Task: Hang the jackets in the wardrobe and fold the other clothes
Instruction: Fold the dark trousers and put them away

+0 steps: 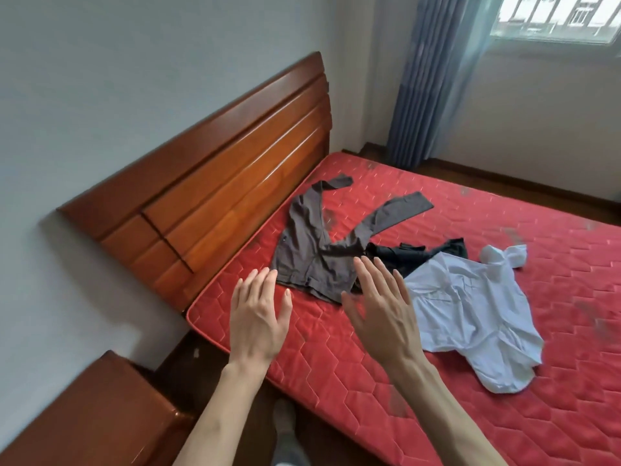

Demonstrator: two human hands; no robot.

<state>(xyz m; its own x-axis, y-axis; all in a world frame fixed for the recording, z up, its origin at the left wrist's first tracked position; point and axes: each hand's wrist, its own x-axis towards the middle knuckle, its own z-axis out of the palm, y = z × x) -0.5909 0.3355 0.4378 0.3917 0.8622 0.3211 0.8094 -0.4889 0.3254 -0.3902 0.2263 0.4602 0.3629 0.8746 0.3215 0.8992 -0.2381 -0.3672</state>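
At the bottom edge of the view, between the two forearms, a grey-socked foot (284, 428) shows only in part, cut off by the frame. A dark wooden nightstand (100, 408) at lower left is likewise cropped.

Both hands are stretched out, palms down and fingers spread, grasping nothing. The left hand (258, 317) hovers over the near edge of the red quilted mattress (369, 391), close to its headboard corner. The right hand (383, 314) covers part of the hem of a dark grey long-sleeved garment (309, 250); whether it touches the cloth cannot be told.

That grey garment lies spread along the headboard edge, sleeves flung outward. Just beside it, toward the middle of the mattress, lies a crumpled pale blue shirt (470, 314), which overlaps a black garment (416, 253) so that its shape is hard to make out. A small white item (504, 255) lies just past the shirt, too bunched to identify.

Farther off stand the wooden headboard (218, 183) and a blue curtain (423, 82).
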